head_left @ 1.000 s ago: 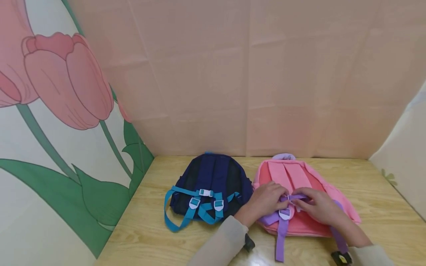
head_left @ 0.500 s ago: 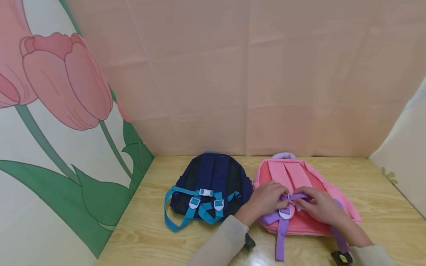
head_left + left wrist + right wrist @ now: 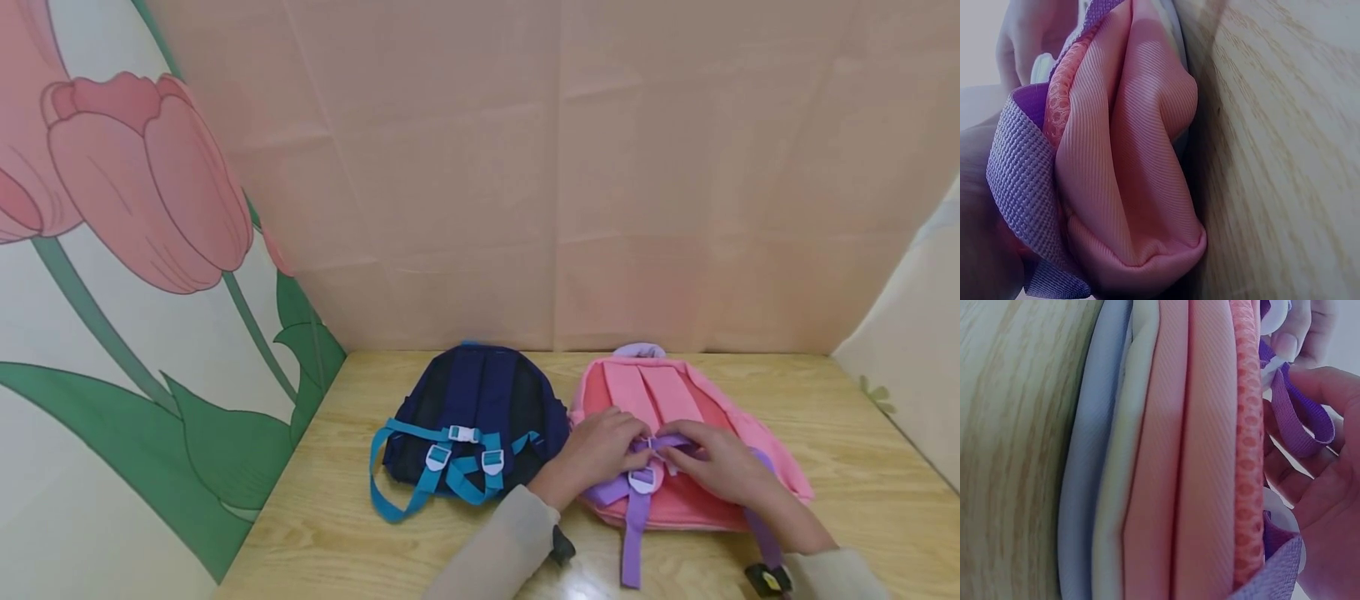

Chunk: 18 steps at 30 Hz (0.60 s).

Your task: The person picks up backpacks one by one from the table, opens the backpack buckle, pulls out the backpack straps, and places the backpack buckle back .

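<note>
A small pink backpack (image 3: 723, 508) lies with its back panel and purple straps facing up. Over its middle, my left hand (image 3: 600, 450) pinches a white plastic buckle (image 3: 1269, 372), mostly covered by fingers. From the other side my right hand (image 3: 716, 462) pinches the purple strap (image 3: 1300, 431) close to that buckle; the strap loops inside the hand in the right wrist view. Just below the fingers is a white strap adjuster (image 3: 642, 480), with a loose purple strap end (image 3: 632, 542) hanging down. In the left wrist view, a wide purple strap (image 3: 1022, 175) crosses beside the left wrist.
A navy backpack (image 3: 480, 392) lies left of the pink one, its blue straps joined by a white buckle (image 3: 463, 434). Both rest on a wooden table (image 3: 322, 517). Behind stands a plain pinkish-brown sheet (image 3: 555, 208), with a tulip-printed panel (image 3: 150, 192) at the left.
</note>
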{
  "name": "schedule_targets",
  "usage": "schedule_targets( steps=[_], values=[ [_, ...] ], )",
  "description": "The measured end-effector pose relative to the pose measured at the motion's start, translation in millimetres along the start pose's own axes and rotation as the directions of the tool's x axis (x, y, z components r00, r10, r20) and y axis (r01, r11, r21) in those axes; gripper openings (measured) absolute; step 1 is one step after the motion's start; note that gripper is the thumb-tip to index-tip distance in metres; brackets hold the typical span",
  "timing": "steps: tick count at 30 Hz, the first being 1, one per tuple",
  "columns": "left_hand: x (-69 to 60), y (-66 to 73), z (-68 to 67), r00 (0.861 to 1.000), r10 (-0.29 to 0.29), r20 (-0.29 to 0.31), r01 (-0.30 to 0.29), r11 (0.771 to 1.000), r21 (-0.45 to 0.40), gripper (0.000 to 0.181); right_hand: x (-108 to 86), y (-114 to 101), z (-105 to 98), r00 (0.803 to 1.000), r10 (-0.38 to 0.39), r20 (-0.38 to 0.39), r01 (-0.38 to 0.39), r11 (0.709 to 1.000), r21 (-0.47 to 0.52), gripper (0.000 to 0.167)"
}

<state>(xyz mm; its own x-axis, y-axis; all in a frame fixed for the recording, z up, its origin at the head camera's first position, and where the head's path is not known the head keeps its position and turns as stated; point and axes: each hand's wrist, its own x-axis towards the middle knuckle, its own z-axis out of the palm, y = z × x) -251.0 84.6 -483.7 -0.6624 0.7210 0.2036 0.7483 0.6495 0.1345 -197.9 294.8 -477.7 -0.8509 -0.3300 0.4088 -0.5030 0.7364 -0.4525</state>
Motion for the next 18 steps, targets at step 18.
schedule_targets(
  steps=[18],
  values=[
    [-0.7, 0.2, -0.2, 1.0, 0.012, -0.005, -0.012, 1.0, 0.007, 0.03, 0.2, -1.0, -0.2, 0.999, 0.017, 0.03, -0.017, 1.0, 0.006, 0.025]
  ],
)
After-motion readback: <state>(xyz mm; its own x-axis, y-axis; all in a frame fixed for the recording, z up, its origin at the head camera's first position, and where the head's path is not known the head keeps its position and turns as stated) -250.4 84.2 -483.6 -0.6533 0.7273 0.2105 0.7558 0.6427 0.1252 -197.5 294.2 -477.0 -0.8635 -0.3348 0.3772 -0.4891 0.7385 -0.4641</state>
